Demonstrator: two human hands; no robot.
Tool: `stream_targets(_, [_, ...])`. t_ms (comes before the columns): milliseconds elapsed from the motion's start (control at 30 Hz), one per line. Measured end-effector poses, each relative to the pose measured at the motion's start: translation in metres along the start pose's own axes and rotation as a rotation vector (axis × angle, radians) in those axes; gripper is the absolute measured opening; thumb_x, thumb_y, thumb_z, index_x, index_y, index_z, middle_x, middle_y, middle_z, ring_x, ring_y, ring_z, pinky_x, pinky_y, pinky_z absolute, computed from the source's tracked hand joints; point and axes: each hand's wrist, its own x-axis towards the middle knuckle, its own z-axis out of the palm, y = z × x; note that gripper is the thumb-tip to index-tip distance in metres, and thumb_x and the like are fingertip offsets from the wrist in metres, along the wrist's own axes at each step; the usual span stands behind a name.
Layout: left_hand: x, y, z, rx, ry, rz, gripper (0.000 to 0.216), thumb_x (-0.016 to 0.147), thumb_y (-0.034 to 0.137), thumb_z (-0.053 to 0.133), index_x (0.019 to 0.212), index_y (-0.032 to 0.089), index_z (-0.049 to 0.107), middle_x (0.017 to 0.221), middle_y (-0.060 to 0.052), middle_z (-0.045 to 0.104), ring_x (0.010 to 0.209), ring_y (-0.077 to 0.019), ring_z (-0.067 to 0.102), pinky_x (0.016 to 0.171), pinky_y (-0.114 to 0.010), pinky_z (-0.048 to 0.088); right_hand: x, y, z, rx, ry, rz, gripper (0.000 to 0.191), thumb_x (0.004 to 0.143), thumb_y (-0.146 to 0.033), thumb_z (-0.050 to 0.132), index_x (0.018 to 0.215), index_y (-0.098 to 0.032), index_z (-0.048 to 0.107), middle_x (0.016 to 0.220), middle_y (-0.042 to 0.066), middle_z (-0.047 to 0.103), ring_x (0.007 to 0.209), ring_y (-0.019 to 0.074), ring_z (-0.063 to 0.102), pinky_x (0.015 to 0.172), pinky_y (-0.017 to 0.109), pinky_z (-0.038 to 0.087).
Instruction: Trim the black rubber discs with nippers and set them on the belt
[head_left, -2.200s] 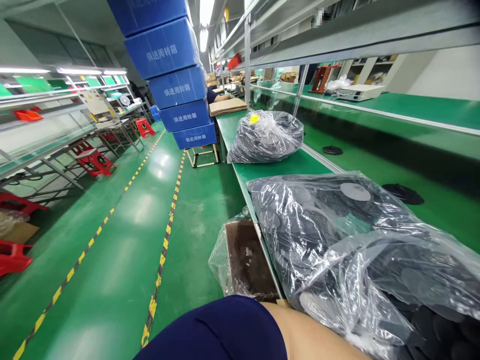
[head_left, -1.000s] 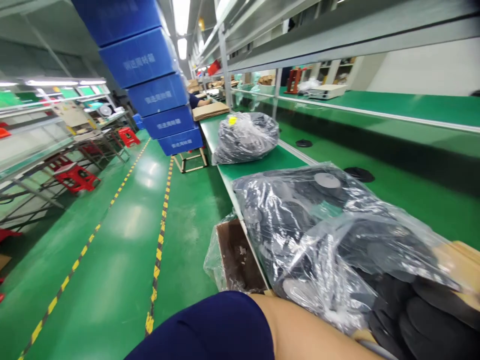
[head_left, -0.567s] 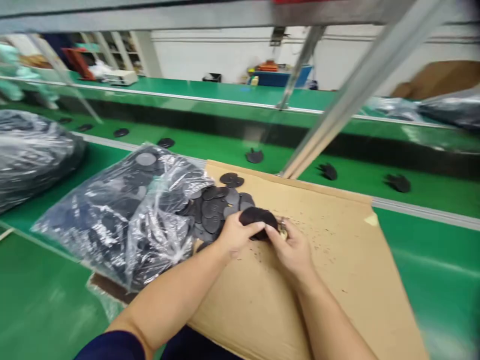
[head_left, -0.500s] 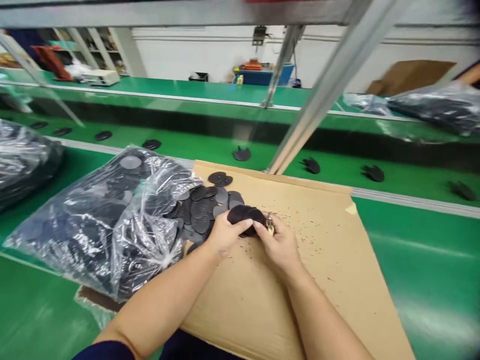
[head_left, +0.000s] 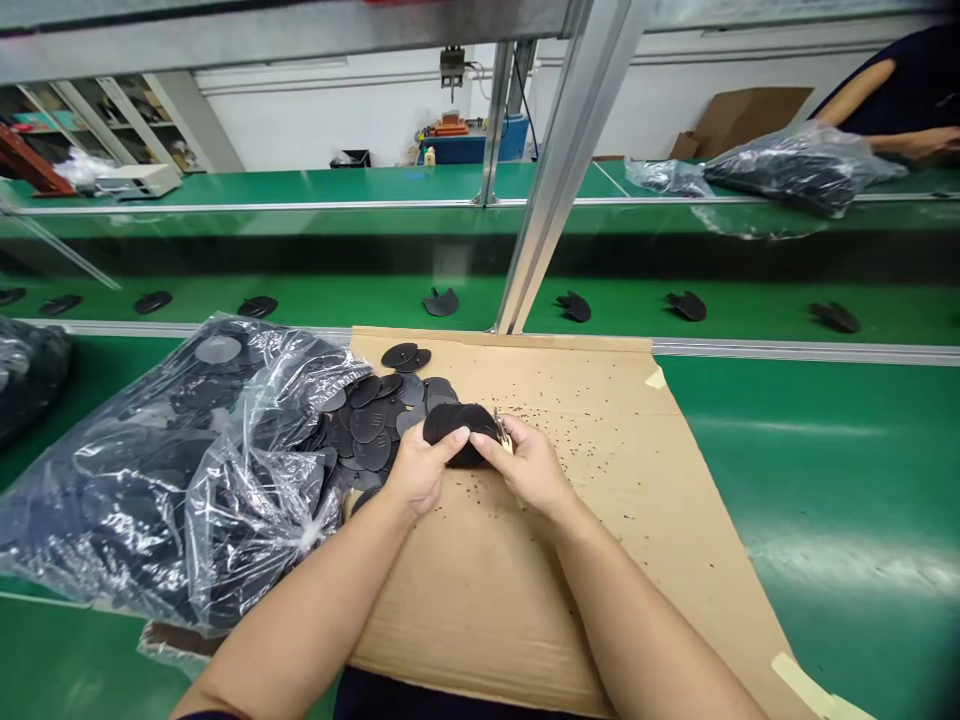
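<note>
Above the cardboard, my left hand (head_left: 420, 465) is closed on several thin, flat black discs (head_left: 457, 425), with its thumb across their near side. My right hand (head_left: 529, 465) pinches the right end of these discs between thumb and fingers. Its curled fingers also hold a small shiny metal tool (head_left: 503, 432), which looks like a clipper and is mostly hidden. Left of my hands, a pile of loose black discs (head_left: 367, 422) spills from a clear plastic bag (head_left: 247, 530) full of more.
Dark specks dot the cardboard sheet (head_left: 480, 590). Beyond it runs a green belt (head_left: 315, 290) bearing spaced black pieces (head_left: 441, 302). A slanted metal post (head_left: 559, 170) rises at the cardboard's far edge. Far right, another person's arm (head_left: 911, 143) is near a plastic bag (head_left: 802, 170).
My view has turned to the right, so the scene sits further left and more of the other person shows. Both hands still grip the black discs in nearly the same pose.
</note>
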Motion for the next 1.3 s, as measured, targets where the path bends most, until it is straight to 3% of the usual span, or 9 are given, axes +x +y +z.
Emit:
stream_targets(133, [0.0,0.001,-0.003,-0.007,-0.027,0.012,0.039,0.063,0.028,0.085,0.093,0.011,0.067,0.097,-0.01,0.068,0.092,-0.0232,0.063,0.092,-0.04,0.048,-0.001,-0.002,0.0,0.095,-0.041,0.025,0.04,0.077,-0.056,0.065,0.08,-0.017,0.061,0.069,0.0,0.057,0.063,0.0144,0.051,0.058,0.024,0.041])
stream_targets(433, [0.003,-0.003,-0.007,0.006,-0.058,0.037,0.037,0.062,0.023,0.085,0.084,0.012,0.058,0.083,-0.005,0.065,0.08,-0.0178,0.062,0.077,-0.03,0.051,-0.003,-0.004,0.002,0.055,0.069,-0.077,0.031,0.076,-0.047,0.068,0.075,-0.017,0.059,0.067,0.0,0.056,0.062,0.0143,0.05,0.059,0.026,0.042])
stream_targets(500, [0.004,-0.001,-0.008,-0.032,-0.066,-0.019,0.038,0.062,0.021,0.085,0.088,0.013,0.058,0.085,-0.005,0.064,0.08,-0.0168,0.062,0.074,-0.028,0.052,-0.004,-0.007,0.004,0.025,0.091,-0.138,0.028,0.079,-0.044,0.066,0.075,-0.017,0.059,0.067,0.0,0.056,0.061,0.014,0.05,0.058,0.026,0.042])
stream_targets(600, [0.006,0.004,-0.01,-0.139,-0.077,-0.205,0.043,0.066,0.021,0.083,0.1,0.015,0.058,0.092,-0.005,0.063,0.081,-0.0164,0.062,0.066,-0.024,0.052,-0.006,-0.01,0.007,-0.003,0.078,-0.306,0.022,0.085,-0.038,0.061,0.09,-0.017,0.063,0.081,0.004,0.062,0.071,0.0164,0.057,0.067,0.029,0.047])
stream_targets(733, [0.005,0.008,-0.013,-0.239,-0.109,-0.384,0.047,0.068,0.021,0.082,0.108,0.017,0.058,0.082,-0.004,0.061,0.063,-0.0116,0.058,0.049,-0.018,0.046,-0.007,-0.009,0.01,-0.045,0.07,-0.499,0.019,0.089,-0.027,0.055,0.104,-0.018,0.063,0.092,0.007,0.064,0.084,0.0188,0.061,0.078,0.034,0.05])
stream_targets(867, [0.002,0.008,-0.013,-0.268,-0.144,-0.433,0.048,0.068,0.024,0.082,0.109,0.016,0.058,0.077,-0.002,0.059,0.058,-0.0101,0.055,0.046,-0.017,0.046,-0.007,-0.007,0.01,-0.204,0.142,-0.627,0.017,0.09,-0.021,0.051,0.102,-0.018,0.064,0.089,0.007,0.065,0.082,0.0193,0.06,0.078,0.036,0.05])
stream_targets(1067, [0.001,0.008,-0.016,-0.226,-0.169,-0.432,0.052,0.066,0.032,0.085,0.107,0.014,0.06,0.069,0.0,0.055,0.053,-0.0079,0.05,0.042,-0.014,0.043,-0.008,-0.013,0.006,-0.406,0.091,-0.777,0.018,0.091,-0.018,0.049,0.1,-0.017,0.064,0.086,0.007,0.067,0.076,0.0191,0.058,0.073,0.036,0.046])
stream_targets(1167, [-0.002,0.009,-0.011,-0.167,-0.116,-0.414,0.051,0.063,0.032,0.087,0.103,0.014,0.061,0.069,0.0,0.057,0.052,-0.0082,0.051,0.047,-0.018,0.049,-0.008,-0.012,0.007,-0.402,0.101,-0.756,0.016,0.09,-0.019,0.051,0.1,-0.018,0.063,0.088,0.007,0.066,0.079,0.0199,0.057,0.075,0.037,0.045])
stream_targets(1300, [0.005,0.021,0.004,-0.08,0.06,-0.224,0.045,0.061,0.02,0.084,0.098,0.014,0.061,0.092,-0.007,0.065,0.077,-0.0161,0.063,0.065,-0.025,0.055,-0.003,0.003,0.012,-0.143,0.235,-0.479,0.017,0.091,-0.025,0.051,0.104,-0.019,0.059,0.089,0.005,0.059,0.08,0.0184,0.056,0.075,0.035,0.047])
